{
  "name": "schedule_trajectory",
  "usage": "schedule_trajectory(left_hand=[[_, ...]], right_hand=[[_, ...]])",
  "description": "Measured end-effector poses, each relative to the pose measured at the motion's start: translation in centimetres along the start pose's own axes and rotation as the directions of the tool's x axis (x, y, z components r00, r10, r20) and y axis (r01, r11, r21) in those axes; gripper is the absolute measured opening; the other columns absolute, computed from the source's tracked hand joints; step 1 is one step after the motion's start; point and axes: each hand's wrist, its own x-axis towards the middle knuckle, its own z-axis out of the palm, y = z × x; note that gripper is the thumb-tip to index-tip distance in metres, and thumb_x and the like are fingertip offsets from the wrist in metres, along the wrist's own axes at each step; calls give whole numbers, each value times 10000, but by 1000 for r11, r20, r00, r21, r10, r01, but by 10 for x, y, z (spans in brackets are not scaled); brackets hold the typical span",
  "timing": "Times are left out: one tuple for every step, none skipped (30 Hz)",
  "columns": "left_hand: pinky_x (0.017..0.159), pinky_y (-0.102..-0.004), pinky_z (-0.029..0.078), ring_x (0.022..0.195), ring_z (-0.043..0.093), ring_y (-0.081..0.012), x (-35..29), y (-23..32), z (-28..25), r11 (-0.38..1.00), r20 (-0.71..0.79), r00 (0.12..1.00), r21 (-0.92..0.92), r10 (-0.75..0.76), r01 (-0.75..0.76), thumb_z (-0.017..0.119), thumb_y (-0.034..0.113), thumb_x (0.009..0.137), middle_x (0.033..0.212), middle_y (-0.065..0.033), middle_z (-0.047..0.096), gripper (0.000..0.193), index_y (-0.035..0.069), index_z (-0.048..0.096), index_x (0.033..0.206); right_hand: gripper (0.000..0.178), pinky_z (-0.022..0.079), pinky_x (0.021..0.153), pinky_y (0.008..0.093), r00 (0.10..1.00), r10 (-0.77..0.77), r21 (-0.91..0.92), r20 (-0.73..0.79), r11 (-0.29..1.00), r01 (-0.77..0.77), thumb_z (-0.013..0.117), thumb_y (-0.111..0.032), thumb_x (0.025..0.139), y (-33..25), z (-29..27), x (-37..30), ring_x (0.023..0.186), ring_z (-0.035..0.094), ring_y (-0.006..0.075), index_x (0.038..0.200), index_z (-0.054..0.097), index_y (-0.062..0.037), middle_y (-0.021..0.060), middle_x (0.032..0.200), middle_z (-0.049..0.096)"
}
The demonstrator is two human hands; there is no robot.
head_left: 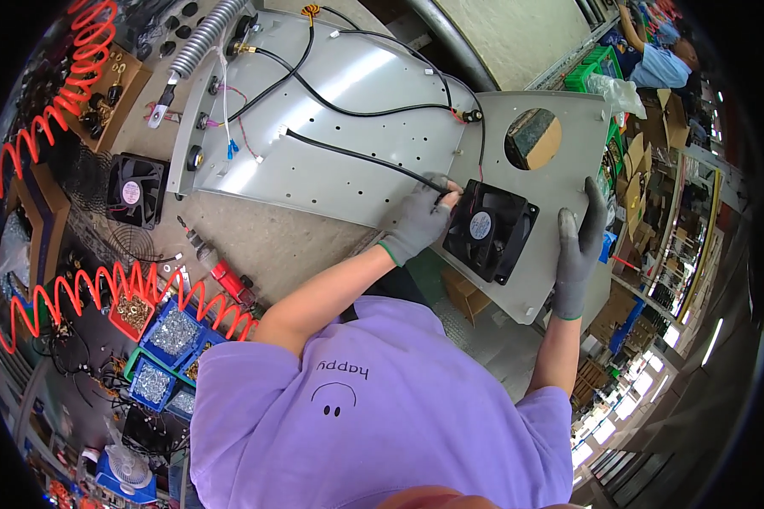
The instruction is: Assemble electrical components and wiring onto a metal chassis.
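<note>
A grey glove covers my left hand (420,220), fingertips bare. Its fingers are pinched on the end of a black cable (356,153), beside the left edge of a square black cooling fan (490,231). The fan lies on a grey sheet-metal panel (518,293) that has a large round hole above the fan. To the fan's right, my right hand (579,250), also gloved, is held with fingers apart and nothing in it, near the panel's right edge. The cable runs across a larger metal panel (331,182), its other end carrying a white connector.
A second black fan (136,191) and a red power screwdriver (221,267) lie on the left. Blue bins (174,331) of small metal parts stand below a coiled red air hose (85,297). A metal spring conduit (204,38) is at upper left. Another person (660,64) works at far right.
</note>
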Motion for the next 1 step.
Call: schedule_trajectory(left_hand=[[757,-312,457,816,584,-221,-1,0,-1,1000,1,1000,-1,1,-1,512,184,893,916,-83,627,183,55,617,969]], right_hand=[[562,225,1075,351,1000,7,-8,0,1000,-7,519,-66,819,0,0,-1,1295,336,243,1343,340,29,165,1364,382]])
